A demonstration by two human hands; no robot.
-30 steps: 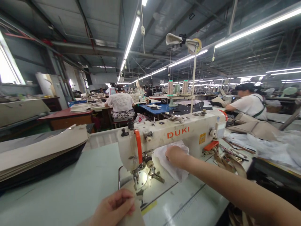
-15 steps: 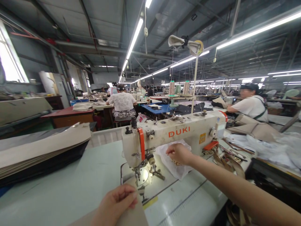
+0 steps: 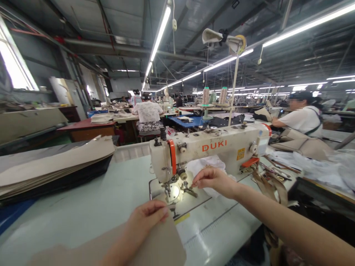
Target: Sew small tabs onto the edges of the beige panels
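Lying under the arm of the sewing machine (image 3: 188, 157), a white bag (image 3: 221, 165) is spread open; small gold-coloured bits show in it, just above the right hand (image 3: 194, 184), which hides much of the rest. That hand's thumb and fingers are drawn together near the metal guide (image 3: 190, 191); I cannot tell whether something small is between them. At the right, a black tray (image 3: 307, 184) stands beside the table (image 3: 124, 184); its contents are too dark to make out.

The left hand (image 3: 159, 212) pinches the edge of a beige panel (image 3: 169, 244), which lies at the near side of the table, in front of the needle. The guide stands between panel and bag, beside the lit needle plate (image 3: 174, 192).

Left of the machine is a stack of beige sheets (image 3: 63, 162). Toward the right end, straps (image 3: 262, 183) and tools (image 3: 277, 175) crowd the table, with clear plastic (image 3: 313, 160) beyond. Behind the machine rise thread spools (image 3: 205, 96), and two co-workers in white tops sit farther back
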